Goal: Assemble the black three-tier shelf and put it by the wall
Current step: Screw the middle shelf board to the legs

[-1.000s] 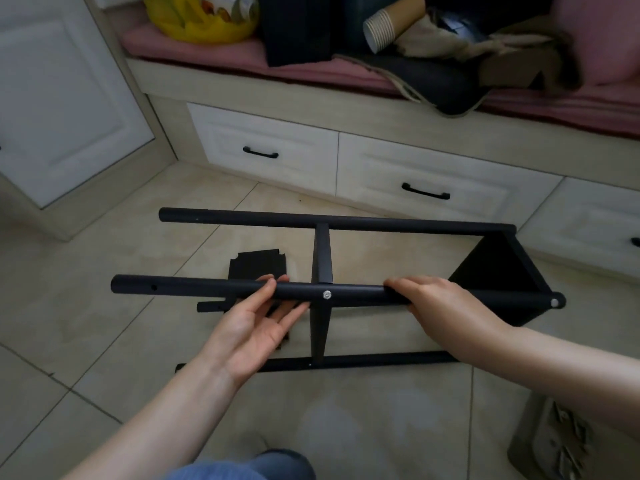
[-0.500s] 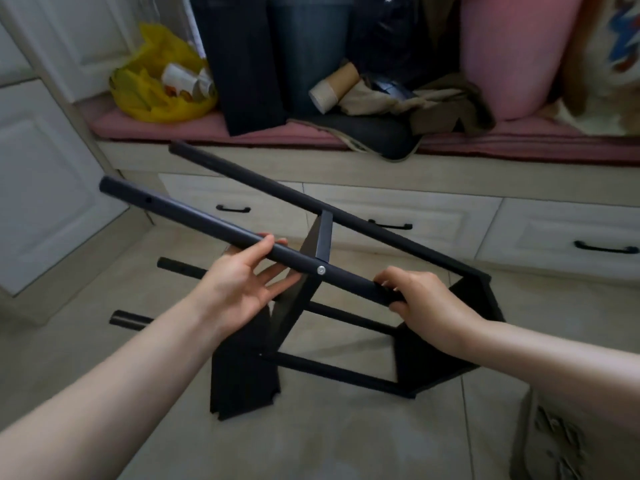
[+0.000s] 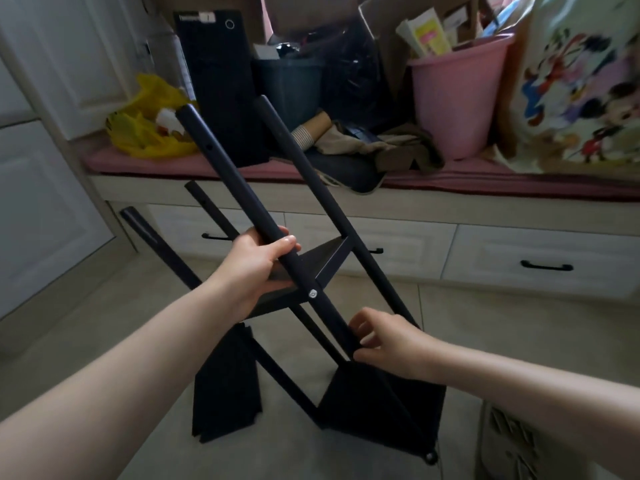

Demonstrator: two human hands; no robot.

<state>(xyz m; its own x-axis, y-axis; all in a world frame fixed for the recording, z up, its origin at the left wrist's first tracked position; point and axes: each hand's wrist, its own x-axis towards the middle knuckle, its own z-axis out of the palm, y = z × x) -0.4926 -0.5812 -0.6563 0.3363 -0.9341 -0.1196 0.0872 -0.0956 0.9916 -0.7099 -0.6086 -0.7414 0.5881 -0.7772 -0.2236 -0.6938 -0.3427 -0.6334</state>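
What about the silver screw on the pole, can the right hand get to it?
Probably yes. The screw sits bare on the pole, just above where the right hand grips it, with nothing between them; that hand would need to let go first.

The one view sits at the person's head and looks forward and down along both forearms. It is close in: the left hand [image 3: 259, 264] and right hand [image 3: 386, 341] fill the near middle, holding the tilted black shelf frame [image 3: 241, 188] just ahead of the lens. The camera faces a cushioned bench [image 3: 485, 178] with drawers [image 3: 519, 258] across the far side, with the tiled floor [image 3: 502, 327] below. The wide lens bends the edges.
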